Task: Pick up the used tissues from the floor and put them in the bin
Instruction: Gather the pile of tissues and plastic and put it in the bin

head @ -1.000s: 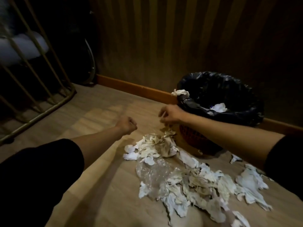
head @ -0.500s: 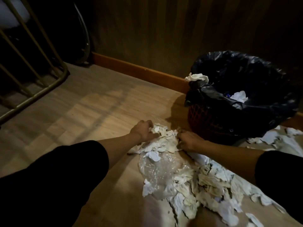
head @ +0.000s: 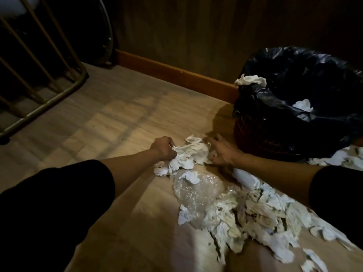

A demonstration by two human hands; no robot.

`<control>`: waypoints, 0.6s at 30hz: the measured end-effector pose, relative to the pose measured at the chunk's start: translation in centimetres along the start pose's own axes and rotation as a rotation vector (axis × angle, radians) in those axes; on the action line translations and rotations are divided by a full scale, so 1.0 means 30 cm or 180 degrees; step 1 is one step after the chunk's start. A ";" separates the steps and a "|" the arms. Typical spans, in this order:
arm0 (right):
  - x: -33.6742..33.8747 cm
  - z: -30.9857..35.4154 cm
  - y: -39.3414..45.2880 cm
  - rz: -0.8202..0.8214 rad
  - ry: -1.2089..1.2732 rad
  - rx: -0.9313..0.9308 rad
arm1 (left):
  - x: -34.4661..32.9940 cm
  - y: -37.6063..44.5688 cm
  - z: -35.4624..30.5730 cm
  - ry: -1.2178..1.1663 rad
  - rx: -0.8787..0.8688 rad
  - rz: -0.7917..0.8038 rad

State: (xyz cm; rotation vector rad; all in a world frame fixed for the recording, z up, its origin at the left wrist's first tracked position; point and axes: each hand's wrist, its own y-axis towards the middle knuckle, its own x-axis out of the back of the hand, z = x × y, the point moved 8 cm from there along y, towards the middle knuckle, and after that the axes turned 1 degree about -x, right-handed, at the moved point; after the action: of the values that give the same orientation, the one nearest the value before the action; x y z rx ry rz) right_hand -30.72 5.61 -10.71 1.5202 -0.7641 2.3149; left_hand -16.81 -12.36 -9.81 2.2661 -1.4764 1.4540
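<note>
A heap of crumpled white used tissues [head: 189,154] lies on the wooden floor between my two hands. My left hand [head: 163,148] is closed on the heap's left side. My right hand [head: 223,152] presses against its right side with fingers spread. More used tissues [head: 265,216] trail across the floor toward the lower right. The bin [head: 255,134], a red mesh basket lined with a black bag [head: 306,75], stands just right of my right hand. One tissue [head: 250,80] hangs on its rim and another [head: 302,105] lies inside.
A clear crumpled plastic wrapper [head: 196,193] lies among the tissues below my hands. A metal railing [head: 43,81] stands at the far left. A wooden skirting board [head: 172,73] runs along the wall behind the bin. More tissues [head: 345,160] lie beside the bin at the right edge.
Both hands have come down from above the pile onto the tissue heap and closed in on it from either side. The view has shifted closer to the floor and bin.
</note>
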 end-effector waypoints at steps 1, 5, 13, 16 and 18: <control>-0.029 0.022 0.010 0.0189 -0.0048 0.0104 | 0.007 -0.006 0.015 0.0101 -0.0036 -0.0015; -0.071 0.097 0.037 0.0364 -0.0298 0.0360 | 0.015 -0.026 0.072 0.0870 -0.0270 -0.0123; -0.099 0.138 0.063 0.0424 -0.0346 0.0190 | -0.151 -0.078 0.086 0.1914 -0.1122 0.0598; -0.068 0.121 0.037 0.0379 -0.0317 0.0192 | -0.163 -0.097 0.066 0.1914 -0.1133 0.0669; -0.026 0.101 0.016 0.0262 -0.0335 0.0157 | -0.138 -0.108 0.030 0.1795 -0.1102 0.0585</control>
State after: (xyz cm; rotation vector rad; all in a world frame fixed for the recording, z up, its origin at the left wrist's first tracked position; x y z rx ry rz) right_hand -28.31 3.55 -10.62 1.6734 -0.8161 2.3442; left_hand -14.17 -8.29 -12.02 1.4012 -1.6057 1.5562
